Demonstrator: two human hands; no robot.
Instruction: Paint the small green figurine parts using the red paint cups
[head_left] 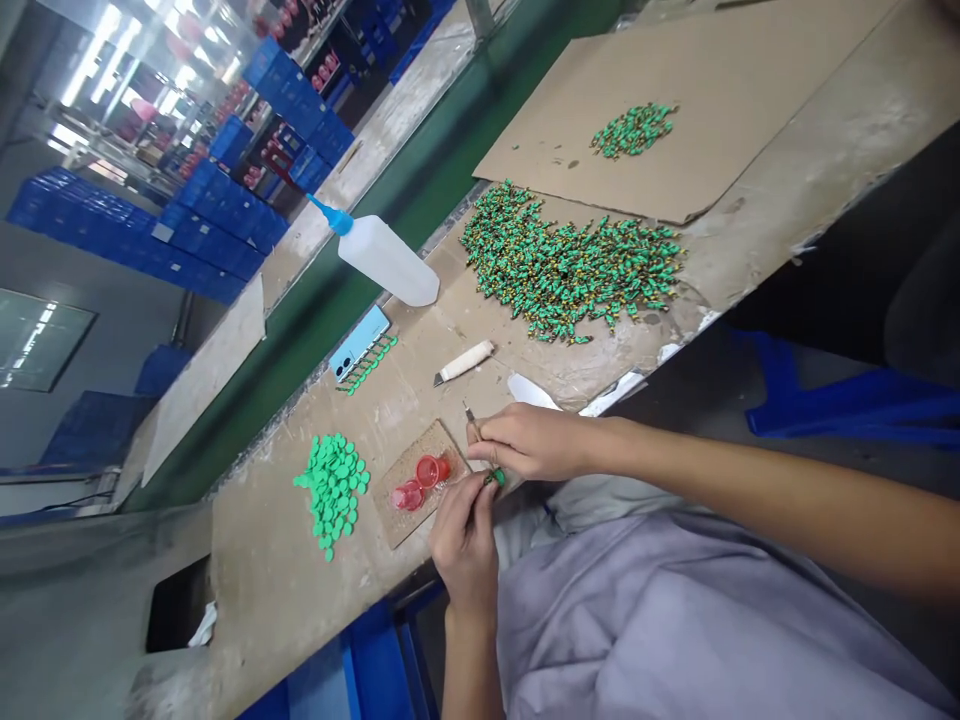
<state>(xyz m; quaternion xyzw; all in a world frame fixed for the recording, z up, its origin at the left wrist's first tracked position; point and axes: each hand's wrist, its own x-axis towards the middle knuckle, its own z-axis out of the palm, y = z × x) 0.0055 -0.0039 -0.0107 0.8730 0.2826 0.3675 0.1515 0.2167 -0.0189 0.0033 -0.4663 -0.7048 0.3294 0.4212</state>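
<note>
Close to the table's front edge, my left hand (465,530) pinches a small green painted piece (495,478) with dark parts. My right hand (532,440) is closed round a thin tool with a narrow metal tip (469,412); its exact kind is hard to make out. The two hands almost meet at the green piece. Just left of them, two red plastic cups (429,470) rest on a small brown board (397,465). Above my right hand lies a cutter knife (465,363) with a pale wrapped handle. Flat green discs (335,490) are heaped farther left.
A large heap of small green-and-dark pieces (570,265) spreads over the table, with a smaller pile (634,130) on a cardboard sheet (720,90). A white squeeze bottle (386,260) and a light-blue phone (360,345) beside a row of pieces line the back edge. A blue stool (847,395) stands right.
</note>
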